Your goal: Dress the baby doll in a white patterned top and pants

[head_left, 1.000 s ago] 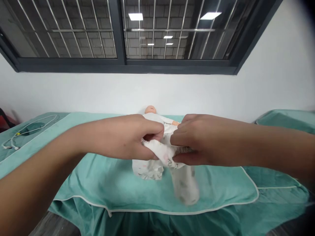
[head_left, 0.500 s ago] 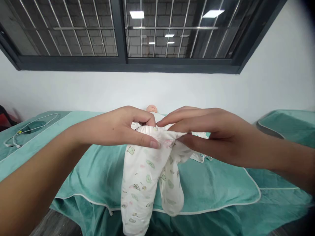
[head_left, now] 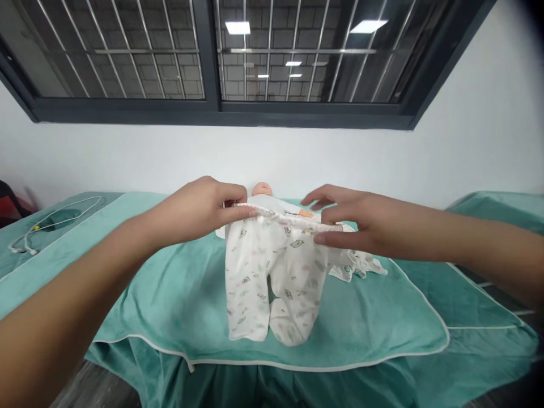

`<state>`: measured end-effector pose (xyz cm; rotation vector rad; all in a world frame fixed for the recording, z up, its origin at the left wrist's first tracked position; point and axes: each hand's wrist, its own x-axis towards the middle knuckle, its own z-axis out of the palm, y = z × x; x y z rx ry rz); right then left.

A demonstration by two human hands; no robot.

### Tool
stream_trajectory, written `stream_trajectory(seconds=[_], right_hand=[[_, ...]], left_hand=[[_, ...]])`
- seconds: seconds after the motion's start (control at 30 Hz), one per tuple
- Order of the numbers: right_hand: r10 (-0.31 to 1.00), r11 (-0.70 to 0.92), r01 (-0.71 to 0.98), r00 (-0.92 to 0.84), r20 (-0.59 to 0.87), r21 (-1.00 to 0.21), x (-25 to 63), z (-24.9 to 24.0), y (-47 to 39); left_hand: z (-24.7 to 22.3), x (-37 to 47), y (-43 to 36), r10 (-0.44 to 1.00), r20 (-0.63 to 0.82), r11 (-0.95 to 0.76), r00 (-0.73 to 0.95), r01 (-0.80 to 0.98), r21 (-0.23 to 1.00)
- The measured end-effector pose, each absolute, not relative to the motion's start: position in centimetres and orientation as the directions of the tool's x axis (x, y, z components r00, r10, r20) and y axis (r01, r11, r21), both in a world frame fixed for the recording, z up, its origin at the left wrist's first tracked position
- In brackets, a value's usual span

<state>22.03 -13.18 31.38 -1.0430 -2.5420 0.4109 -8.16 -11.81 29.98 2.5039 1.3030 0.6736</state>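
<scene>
Two hands, left hand [head_left: 199,212] and right hand [head_left: 361,226], set apart, pinch the waistband of the baby trousers [head_left: 272,277] at mid-frame, legs hanging down toward the lower edge, the doll [head_left: 266,195] lying just behind on the teal-covered bed [head_left: 170,306].

Both forearms extend forward, left hand [head_left: 199,212] and right hand [head_left: 361,224] level, fingers pinched shut, thumbs underneath.
</scene>
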Motion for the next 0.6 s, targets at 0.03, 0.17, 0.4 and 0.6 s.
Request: stream_trajectory(seconds=[0.03, 0.17, 0.4, 0.6], right_hand=[[0.740, 0.646, 0.646, -0.661, 0.126, -0.406, 22.1, 31.3, -12.9], [0.781, 0.484, 0.669, -0.621, -0.066, -0.564, 21.2, 31.2, -12.7], [0.899, 0.329, 0.265, -0.380, 0.215, -0.906, 15.8, 28.8, -12.3], [0.937, 0.295, -0.196, -0.134, 0.324, -0.935, 14.8, 26.9, -7.8]], left_hand=[[29.7, -8.0, -11.6, 0.829, 0.297, -0.559, 0.474, 0.706, 0.435], [28.8, -6.7, -11.1, 0.844, 0.404, -0.536, 0.353, 0.579, 0.615], [27.8, -2.4, -10.8, 0.762, 0.569, -0.599, 0.309, 0.001, 0.801], [21.3, -1.6, -9.8, 0.847, 0.514, -0.527, 0.138, 0.096, 0.844]])
